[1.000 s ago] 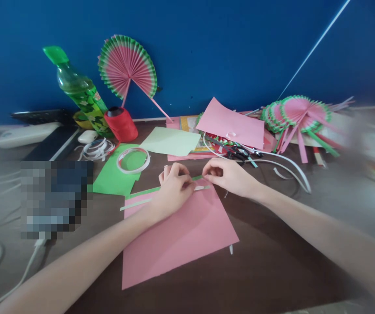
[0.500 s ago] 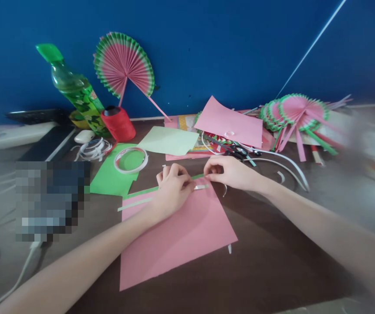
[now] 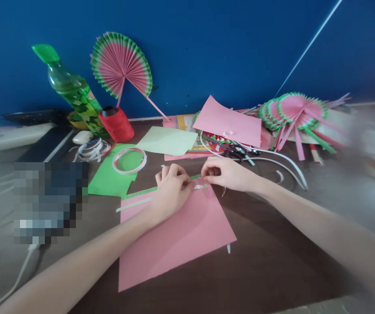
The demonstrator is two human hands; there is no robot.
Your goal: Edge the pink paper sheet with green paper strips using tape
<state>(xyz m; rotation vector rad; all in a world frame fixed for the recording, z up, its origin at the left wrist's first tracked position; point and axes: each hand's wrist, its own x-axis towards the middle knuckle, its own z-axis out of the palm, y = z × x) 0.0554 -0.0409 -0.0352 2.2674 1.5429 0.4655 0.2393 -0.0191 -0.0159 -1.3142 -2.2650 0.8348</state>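
Observation:
A sheet of pink paper (image 3: pixel 177 244) lies on the dark brown table, with a narrow green paper strip (image 3: pixel 140 192) along its far edge. Below that strip a pale green paper strip (image 3: pixel 135 204) crosses the sheet, partly covered by my left hand (image 3: pixel 172 187). My left thumb and fingers are closed on this pale strip, whose other end shows to their right. My right hand (image 3: pixel 221 173) is closed in a pinch at the sheet's far right corner, on the end of the green strip. The fingertips partly hide what they grip.
Left of the sheet, a tape roll (image 3: pixel 129 160) rests on green paper (image 3: pixel 109 179). Behind stand a red thread spool (image 3: pixel 117 124), a green bottle (image 3: pixel 74 93) and a pleated paper fan (image 3: pixel 122 63). Scissors (image 3: pixel 238 151) lie beneath pink paper (image 3: pixel 229 120); more fans (image 3: pixel 295 111) sit at right.
The view has shifted very slightly. Both hands stay at nearly the same places on the sheet, with only a tiny movement of the right fingers.

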